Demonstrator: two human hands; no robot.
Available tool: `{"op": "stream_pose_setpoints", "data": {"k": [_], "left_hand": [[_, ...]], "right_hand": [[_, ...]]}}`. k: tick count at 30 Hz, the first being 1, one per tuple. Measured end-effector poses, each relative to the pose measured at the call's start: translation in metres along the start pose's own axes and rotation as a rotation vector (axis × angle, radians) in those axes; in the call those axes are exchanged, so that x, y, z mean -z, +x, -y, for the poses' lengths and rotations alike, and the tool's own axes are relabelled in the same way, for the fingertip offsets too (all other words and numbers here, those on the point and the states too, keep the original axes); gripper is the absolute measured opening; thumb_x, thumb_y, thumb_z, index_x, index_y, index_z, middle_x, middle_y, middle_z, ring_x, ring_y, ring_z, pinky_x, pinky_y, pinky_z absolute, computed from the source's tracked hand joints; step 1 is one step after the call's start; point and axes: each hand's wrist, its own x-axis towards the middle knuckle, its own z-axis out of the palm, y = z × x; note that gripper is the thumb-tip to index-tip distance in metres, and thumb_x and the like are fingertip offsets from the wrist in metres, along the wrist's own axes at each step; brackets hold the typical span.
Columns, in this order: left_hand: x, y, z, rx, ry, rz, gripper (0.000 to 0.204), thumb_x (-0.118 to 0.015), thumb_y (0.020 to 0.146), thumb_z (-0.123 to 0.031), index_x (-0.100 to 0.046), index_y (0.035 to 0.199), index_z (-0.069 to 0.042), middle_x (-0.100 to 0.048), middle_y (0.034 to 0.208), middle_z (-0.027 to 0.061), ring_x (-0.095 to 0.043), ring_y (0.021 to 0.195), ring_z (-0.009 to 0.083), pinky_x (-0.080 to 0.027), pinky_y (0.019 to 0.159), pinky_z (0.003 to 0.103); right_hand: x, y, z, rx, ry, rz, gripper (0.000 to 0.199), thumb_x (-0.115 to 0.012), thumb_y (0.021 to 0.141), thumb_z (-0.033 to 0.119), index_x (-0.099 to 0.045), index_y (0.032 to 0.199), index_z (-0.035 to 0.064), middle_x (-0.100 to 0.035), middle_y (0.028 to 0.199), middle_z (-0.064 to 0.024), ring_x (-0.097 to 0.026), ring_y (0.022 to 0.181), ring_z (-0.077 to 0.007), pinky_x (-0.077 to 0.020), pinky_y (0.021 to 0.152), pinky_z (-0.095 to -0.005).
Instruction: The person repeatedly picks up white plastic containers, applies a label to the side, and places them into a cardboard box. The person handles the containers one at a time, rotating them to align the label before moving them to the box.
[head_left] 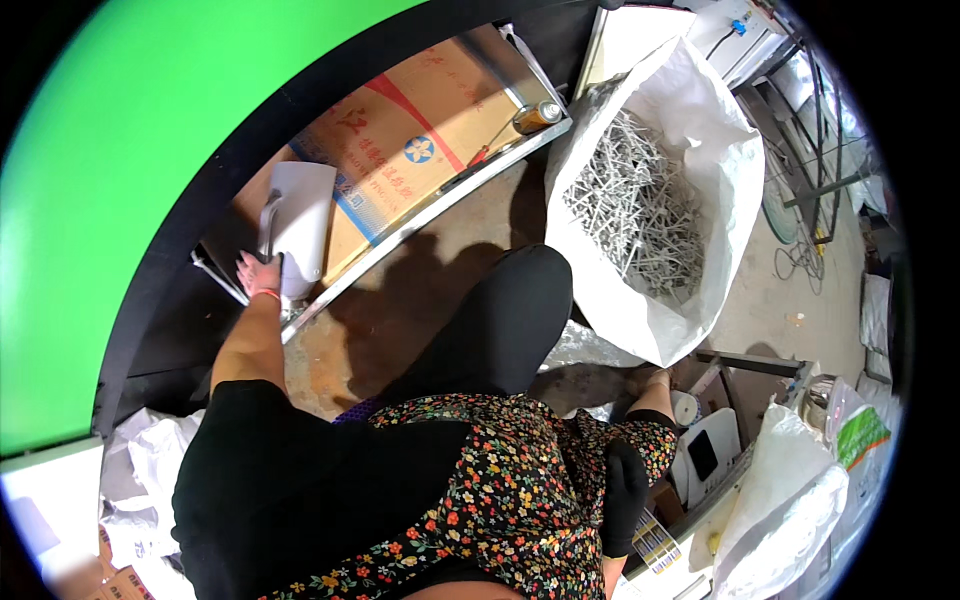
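My left hand [260, 272], with a red band at its wrist, is at the left, against the lower end of a white panel-like device [308, 205]. A grey curved handle [268, 222] runs along the device's side, just beyond the hand. The fingers look stretched out and apart; whether they press on the device I cannot make out. The device stands beside a large brown carton [400, 150] with red and blue print. My right hand does not show; past the dark sleeve, only bare skin appears at the lower edge.
A big white sack [735, 190] full of thin grey-white pieces [640, 205] stands right of my black-clad knee [530, 300]. A metal rail [430, 220] borders the carton, with a can [537, 117] on it. A bright green surface [150, 130] curves along the left. White bags [775, 495] lie at lower right.
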Motion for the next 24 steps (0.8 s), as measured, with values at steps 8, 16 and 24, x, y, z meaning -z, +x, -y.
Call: {"op": "stream_pose_setpoints", "data": {"k": [8,16,24], "left_hand": [[-0.031,0.05,-0.032,-0.081,-0.186,0.225,0.055,-0.064,0.082,-0.033,-0.055,0.126,0.0,-0.059,0.125,0.0253,-0.056,0.117,0.0391,-0.043,0.1,0.043],[0.055,-0.104,-0.2,-0.759,-0.756,0.211,0.043,-0.069,0.083,-0.02,-0.06,0.12,-0.001,-0.063,0.115,0.0211,-0.059,0.108,0.0353,-0.045,0.096,0.04],[0.19,-0.236,-0.299,-2.195,-0.879,0.235,0.034,-0.075,0.064,-0.014,-0.067,0.097,-0.007,-0.06,0.109,0.0123,-0.054,0.107,0.0338,-0.041,0.097,0.052]], "right_hand": [[-0.023,0.019,0.048,0.239,-0.271,0.085,0.019,-0.061,0.088,0.002,-0.066,0.106,-0.0005,-0.068,0.102,-0.0133,-0.065,0.096,-0.025,-0.0494,0.086,-0.0334],[-0.042,0.037,0.064,0.16,0.031,0.125,0.036,-0.06,0.094,0.021,-0.058,0.123,0.0002,-0.063,0.118,-0.0133,-0.062,0.106,-0.025,-0.049,0.089,-0.0342],[-0.035,0.046,0.086,-0.036,1.248,0.263,0.065,-0.048,0.097,0.046,-0.036,0.142,0.001,-0.051,0.136,-0.0153,-0.053,0.121,-0.0297,-0.0473,0.097,-0.0418]]}}
